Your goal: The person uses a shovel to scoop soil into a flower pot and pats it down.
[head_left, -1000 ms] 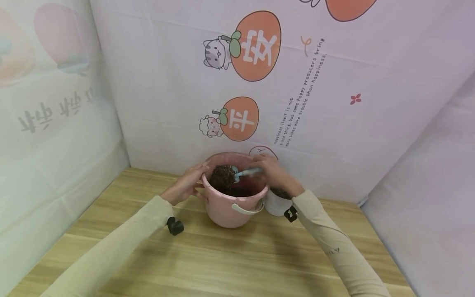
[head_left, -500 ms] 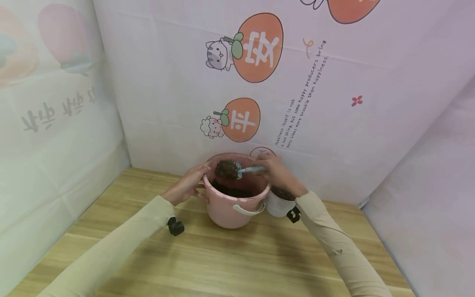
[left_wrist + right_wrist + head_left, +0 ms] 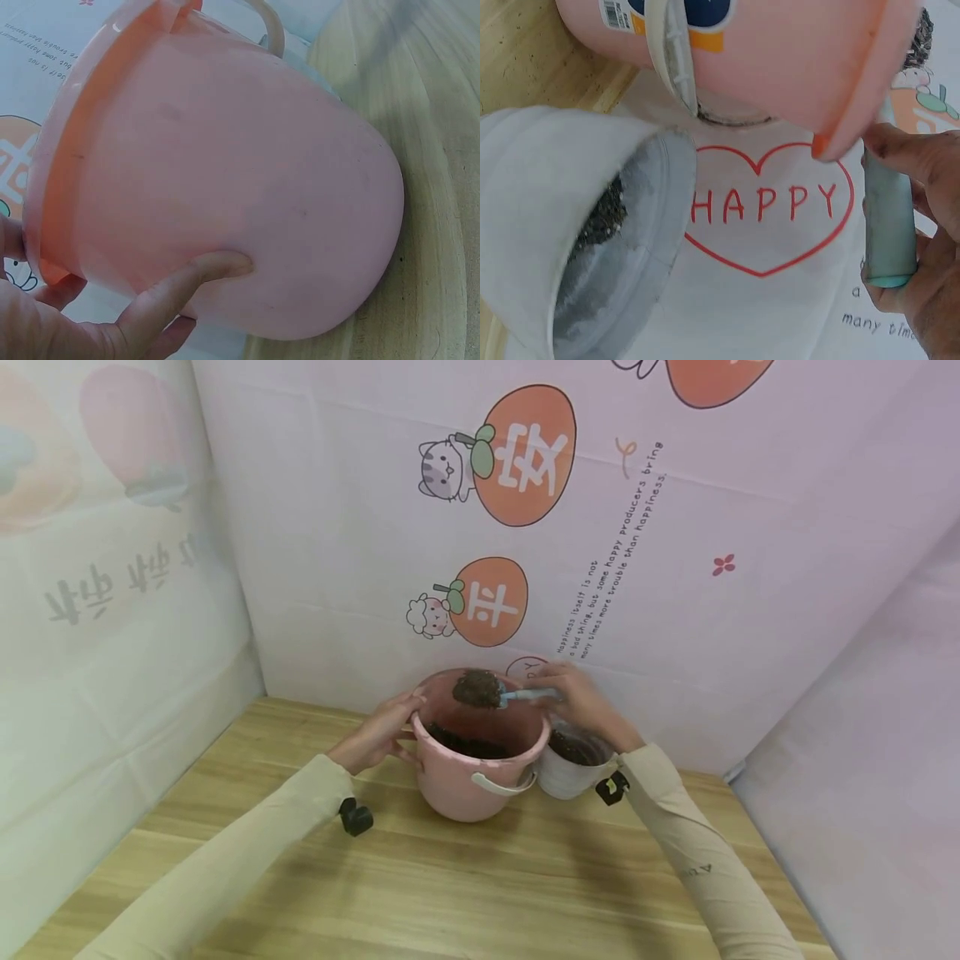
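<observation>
A pink bucket point(image 3: 461, 789) with dark soil point(image 3: 465, 743) inside stands at the back of the table. At its left rim, my left hand point(image 3: 382, 727) grips the edge; in the left wrist view a finger presses along the bucket's side. My right hand point(image 3: 573, 697) holds the pale blue handle of a small trowel point(image 3: 532, 694), fingers curled round it. A heap of soil point(image 3: 477, 688) sits on the trowel's blade, raised at the level of the bucket's far rim. To the bucket's right is a white pot point(image 3: 566, 777), partly filled with soil, just under my right wrist.
The bucket's white bail handle point(image 3: 498, 787) hangs at its front right. A wooden tabletop point(image 3: 420, 885) extends in front. White printed cloth point(image 3: 360, 527) walls rise close behind the bucket and pot and on both sides.
My right hand has lifted the loaded trowel up out of the bucket's depth and shifted it rightward, toward the white pot. The left hand stays on the bucket rim.
</observation>
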Motion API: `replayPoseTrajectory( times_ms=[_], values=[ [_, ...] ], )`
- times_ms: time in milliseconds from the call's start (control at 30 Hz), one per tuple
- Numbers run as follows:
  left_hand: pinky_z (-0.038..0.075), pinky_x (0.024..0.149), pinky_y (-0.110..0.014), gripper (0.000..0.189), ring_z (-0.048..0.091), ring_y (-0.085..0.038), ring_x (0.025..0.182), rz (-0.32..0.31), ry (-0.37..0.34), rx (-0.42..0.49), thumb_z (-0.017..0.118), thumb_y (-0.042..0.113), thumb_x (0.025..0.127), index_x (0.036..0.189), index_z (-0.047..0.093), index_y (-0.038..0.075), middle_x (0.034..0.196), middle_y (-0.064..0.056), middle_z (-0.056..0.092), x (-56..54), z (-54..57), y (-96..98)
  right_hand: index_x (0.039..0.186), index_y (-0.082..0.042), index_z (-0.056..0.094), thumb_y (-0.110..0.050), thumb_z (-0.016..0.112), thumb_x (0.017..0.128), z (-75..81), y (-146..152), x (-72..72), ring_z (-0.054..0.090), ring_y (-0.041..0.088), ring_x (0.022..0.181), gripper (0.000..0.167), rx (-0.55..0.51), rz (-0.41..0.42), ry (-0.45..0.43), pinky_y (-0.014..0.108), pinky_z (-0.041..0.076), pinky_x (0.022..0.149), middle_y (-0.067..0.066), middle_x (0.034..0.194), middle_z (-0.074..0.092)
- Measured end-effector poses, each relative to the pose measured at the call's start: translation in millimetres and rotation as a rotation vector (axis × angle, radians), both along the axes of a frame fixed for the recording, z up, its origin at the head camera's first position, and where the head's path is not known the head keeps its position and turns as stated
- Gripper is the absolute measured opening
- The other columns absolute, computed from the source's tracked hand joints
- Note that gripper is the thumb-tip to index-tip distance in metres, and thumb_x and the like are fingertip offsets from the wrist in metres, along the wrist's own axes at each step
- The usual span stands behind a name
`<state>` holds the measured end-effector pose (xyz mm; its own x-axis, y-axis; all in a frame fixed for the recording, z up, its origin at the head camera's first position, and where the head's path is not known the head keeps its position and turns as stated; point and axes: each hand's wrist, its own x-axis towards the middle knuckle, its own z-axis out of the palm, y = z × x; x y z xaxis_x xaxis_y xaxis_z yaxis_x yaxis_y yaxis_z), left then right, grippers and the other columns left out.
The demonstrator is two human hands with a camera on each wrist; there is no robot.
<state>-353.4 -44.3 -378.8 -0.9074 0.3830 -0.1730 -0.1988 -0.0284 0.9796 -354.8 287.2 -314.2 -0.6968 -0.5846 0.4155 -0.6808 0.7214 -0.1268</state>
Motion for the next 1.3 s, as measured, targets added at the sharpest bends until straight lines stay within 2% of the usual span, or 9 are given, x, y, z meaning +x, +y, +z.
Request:
replayPoseTrajectory(
  times_ms=[233, 500, 733, 833, 1067, 1167, 1300],
  values=[
    [0.068, 0.073, -0.058, 0.059, 0.033, -0.059, 0.145, 0.01, -0.006, 0.012, 0.042, 0.027, 0.112, 0.168, 0.025, 0.018, 0.172, -0.018, 0.02, 0.3, -0.2, 0.9, 0.116, -0.002, 0.079, -0.003, 0.083, 0.085, 6.5, 7.7, 1.2, 0.062, 0.032, 0.106, 0.031, 0.002, -0.004, -0.014, 0.049, 0.053, 0.094, 0.013, 0.111, 0.075],
    [0.068, 0.07, -0.057, 0.057, 0.035, -0.058, 0.144, 0.021, -0.008, 0.02, 0.043, 0.027, 0.111, 0.166, 0.031, 0.016, 0.17, -0.018, 0.026, 1.9, -0.5, 0.7, 0.107, -0.002, 0.081, -0.002, 0.086, 0.081, 10.7, 19.3, -0.9, 0.066, 0.03, 0.093, 0.026, 0.004, 0.062, 0.05, 0.046, 0.055, 0.084, 0.011, 0.097, 0.075],
    [0.068, 0.074, -0.057, 0.061, 0.035, -0.057, 0.144, 0.012, 0.007, 0.005, 0.042, 0.026, 0.111, 0.168, 0.025, 0.015, 0.172, -0.016, 0.022, 0.4, 2.3, -1.9, 0.108, -0.002, 0.08, 0.0, 0.082, 0.086, 22.7, 34.6, -1.9, 0.065, 0.031, 0.099, 0.023, -0.001, 0.002, -0.029, 0.05, 0.054, 0.091, 0.012, 0.104, 0.076],
    [0.068, 0.074, -0.057, 0.061, 0.035, -0.057, 0.144, 0.008, 0.01, 0.001, 0.042, 0.026, 0.111, 0.168, 0.024, 0.015, 0.172, -0.017, 0.021, -0.3, 2.7, -2.4, 0.107, 0.0, 0.08, 0.002, 0.081, 0.086, 27.1, 41.7, -2.3, 0.066, 0.033, 0.099, 0.021, -0.011, 0.003, -0.02, 0.052, 0.055, 0.093, 0.015, 0.105, 0.076],
    [0.068, 0.073, -0.058, 0.061, 0.034, -0.058, 0.145, 0.01, -0.003, 0.017, 0.042, 0.028, 0.112, 0.168, 0.023, 0.016, 0.174, -0.017, 0.017, 0.6, 1.4, -0.5, 0.107, 0.002, 0.079, 0.002, 0.081, 0.087, 31.5, 59.9, 2.5, 0.065, 0.031, 0.093, 0.02, -0.034, 0.01, -0.011, 0.049, 0.054, 0.085, 0.013, 0.1, 0.074],
    [0.068, 0.073, -0.058, 0.061, 0.033, -0.059, 0.145, 0.011, 0.0, 0.018, 0.042, 0.028, 0.112, 0.168, 0.023, 0.016, 0.173, -0.018, 0.017, 1.5, 1.1, 0.2, 0.107, 0.002, 0.079, 0.002, 0.081, 0.087, 31.3, 68.3, 2.8, 0.066, 0.033, 0.096, 0.02, -0.031, -0.007, -0.021, 0.052, 0.056, 0.089, 0.014, 0.101, 0.074],
    [0.068, 0.073, -0.058, 0.061, 0.033, -0.06, 0.145, 0.011, 0.005, 0.016, 0.042, 0.028, 0.112, 0.168, 0.023, 0.016, 0.173, -0.02, 0.017, 2.1, 1.6, 0.1, 0.11, 0.003, 0.078, 0.001, 0.08, 0.088, 32.7, 79.6, 5.8, 0.066, 0.032, 0.095, 0.022, -0.032, -0.023, -0.035, 0.051, 0.057, 0.087, 0.015, 0.1, 0.074]
  ],
)
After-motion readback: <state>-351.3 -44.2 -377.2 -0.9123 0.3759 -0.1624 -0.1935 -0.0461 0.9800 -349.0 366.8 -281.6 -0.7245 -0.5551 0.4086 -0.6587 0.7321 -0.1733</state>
